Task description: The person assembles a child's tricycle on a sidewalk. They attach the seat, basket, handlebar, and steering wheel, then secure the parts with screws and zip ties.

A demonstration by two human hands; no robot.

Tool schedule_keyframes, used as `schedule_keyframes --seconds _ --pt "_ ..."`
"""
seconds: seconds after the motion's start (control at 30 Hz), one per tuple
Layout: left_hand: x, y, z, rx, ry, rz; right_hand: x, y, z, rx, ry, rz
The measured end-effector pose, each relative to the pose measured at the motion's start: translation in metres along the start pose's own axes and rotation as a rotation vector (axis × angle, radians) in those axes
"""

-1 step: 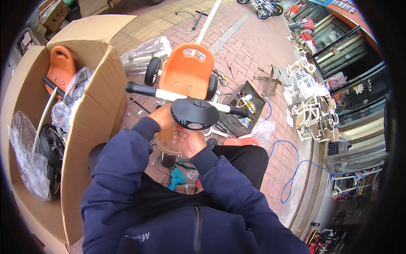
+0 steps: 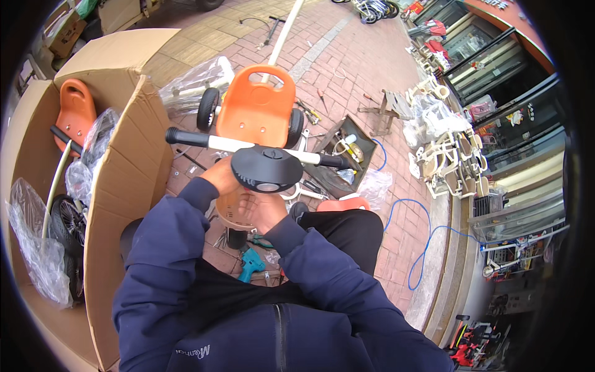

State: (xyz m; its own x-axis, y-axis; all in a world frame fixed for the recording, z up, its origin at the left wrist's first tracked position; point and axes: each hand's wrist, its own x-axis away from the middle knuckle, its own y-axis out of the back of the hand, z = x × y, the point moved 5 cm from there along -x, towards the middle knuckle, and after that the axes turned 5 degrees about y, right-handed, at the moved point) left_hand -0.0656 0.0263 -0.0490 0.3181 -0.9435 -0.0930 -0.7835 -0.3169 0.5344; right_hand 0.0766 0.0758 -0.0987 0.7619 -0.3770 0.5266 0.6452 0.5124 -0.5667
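A white handlebar (image 2: 230, 144) with black grips crosses in front of me, a rounded black cover (image 2: 266, 166) with a light at its middle. My left hand (image 2: 221, 176) reaches in at the cover's left side; its fingers are hidden behind the cover. Just below the cover is my right hand (image 2: 265, 211), palm turned up and fingers curled; what they hold, if anything, does not show. Under the hands sits a round orange-brown tub (image 2: 232, 214). Beyond the handlebar stands an orange seat (image 2: 255, 102) with small black wheels on either side.
An open cardboard box (image 2: 127, 161) at the left holds another orange seat, a wheel and plastic wrap. A metal toolbox (image 2: 365, 162) stands right of the handlebar. Between my legs lies a teal power drill (image 2: 250, 265). A blue hose (image 2: 427, 232) runs over the paving by the shopfront step.
The whole view has shifted, so the scene sits a little further left. Both hands stay at the black cover; the right fingers now show less.
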Motion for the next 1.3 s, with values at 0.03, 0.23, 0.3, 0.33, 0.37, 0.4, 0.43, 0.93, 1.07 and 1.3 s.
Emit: schedule_keyframes --seconds 0.03,0.23,0.3,0.33,0.37,0.4,0.43,0.93,1.07,1.3 --pt "0.001 -0.001 0.003 0.056 0.055 0.038 -0.002 0.001 -0.004 0.01 0.061 -0.011" --pt "0.003 0.003 -0.001 -0.149 -0.164 -0.049 -0.014 -0.006 -0.03 -0.149 -0.099 0.016" --pt "0.002 0.003 0.007 -0.095 -0.151 -0.06 -0.015 -0.007 -0.027 -0.059 -0.021 -0.02" --pt "0.0 0.004 0.012 -0.2 -0.156 -0.087 -0.017 -0.007 -0.025 -0.014 0.013 -0.056" --pt "0.003 0.005 0.014 -0.281 -0.222 -0.125 -0.015 -0.008 -0.025 0.009 0.041 -0.09" --pt "0.003 0.007 0.02 -0.298 -0.193 -0.124 -0.015 -0.009 -0.024 0.028 0.072 -0.091" --pt "0.006 0.006 0.025 -0.312 -0.153 -0.101 -0.014 -0.009 -0.025 0.054 0.082 -0.095" --pt "-0.003 0.004 -0.006 -0.04 0.063 -0.001 0.009 -0.007 -0.006 -0.136 -0.045 -0.016" --pt "-0.006 0.002 -0.008 -0.141 0.021 -0.022 0.012 -0.002 0.003 -0.013 0.087 -0.107" --pt "-0.003 0.005 -0.015 -0.132 0.016 -0.053 0.012 -0.005 0.003 -0.008 0.049 -0.046"
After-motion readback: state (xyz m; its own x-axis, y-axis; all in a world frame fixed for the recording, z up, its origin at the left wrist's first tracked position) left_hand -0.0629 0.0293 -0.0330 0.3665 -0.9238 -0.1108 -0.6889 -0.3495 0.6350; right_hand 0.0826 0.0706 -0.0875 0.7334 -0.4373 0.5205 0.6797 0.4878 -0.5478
